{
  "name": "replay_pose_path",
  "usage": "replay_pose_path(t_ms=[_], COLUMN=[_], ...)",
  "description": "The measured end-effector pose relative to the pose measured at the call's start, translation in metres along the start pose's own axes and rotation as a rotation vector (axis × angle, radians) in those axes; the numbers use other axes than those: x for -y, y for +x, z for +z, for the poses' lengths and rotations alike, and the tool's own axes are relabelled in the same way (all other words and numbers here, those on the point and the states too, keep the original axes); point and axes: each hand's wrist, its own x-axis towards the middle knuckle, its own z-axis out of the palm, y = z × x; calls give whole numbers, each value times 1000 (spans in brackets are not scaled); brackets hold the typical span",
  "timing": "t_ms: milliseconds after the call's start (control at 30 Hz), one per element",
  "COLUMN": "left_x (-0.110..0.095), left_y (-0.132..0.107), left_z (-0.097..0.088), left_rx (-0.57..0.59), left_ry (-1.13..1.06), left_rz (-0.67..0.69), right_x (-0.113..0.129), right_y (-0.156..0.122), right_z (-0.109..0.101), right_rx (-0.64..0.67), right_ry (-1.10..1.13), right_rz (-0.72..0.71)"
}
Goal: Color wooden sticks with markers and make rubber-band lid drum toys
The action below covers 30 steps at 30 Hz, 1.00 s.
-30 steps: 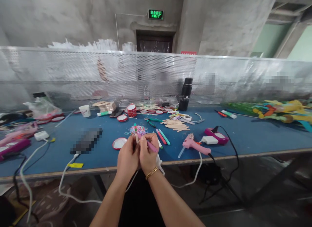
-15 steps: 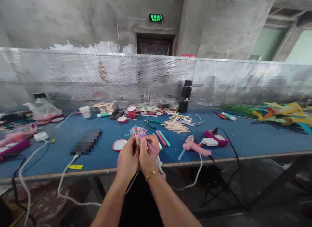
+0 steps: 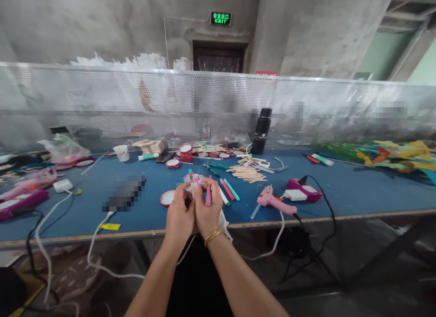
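Purple marker [image 3: 208, 197] swung straighter | right hand [image 3: 208, 217] gripping it | left hand [image 3: 180, 219] apparently pinching striped stick [image 3: 192, 184]

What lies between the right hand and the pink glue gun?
In the head view, a white marker, a red marker and a teal marker lie there.

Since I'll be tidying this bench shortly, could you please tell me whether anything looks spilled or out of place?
Nothing looks clearly damaged. Behind the held stick, a tangled heap of coloured strands lies loose on the table, as if spilled. Towards the right, a white cable sags below the front edge, where it might snag.
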Motion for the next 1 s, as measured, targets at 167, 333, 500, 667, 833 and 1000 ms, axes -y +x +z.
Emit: replay_pose_path(t_ms=[167,333,500,667,833,1000], left_x=[6,7,5,9,12,16], left_y=[1,2,2,5,7,7], left_z=[0,0,-2,-5,-3,-3], left_rx=[-1,-1,41,86,69,83], left_ry=[-37,-53,-67,-94,-84,-84], left_rz=[18,37,62,72,48,22], right_x=[1,3,5,4,3,3], right_y=[3,3,3,4,4,4], right_z=[2,1,1,1,1,2], right_rx=[31,28,15,13,-4,-15], right_ry=[2,6,35,68,73,49], right_rz=[14,16,19,29,38,52])
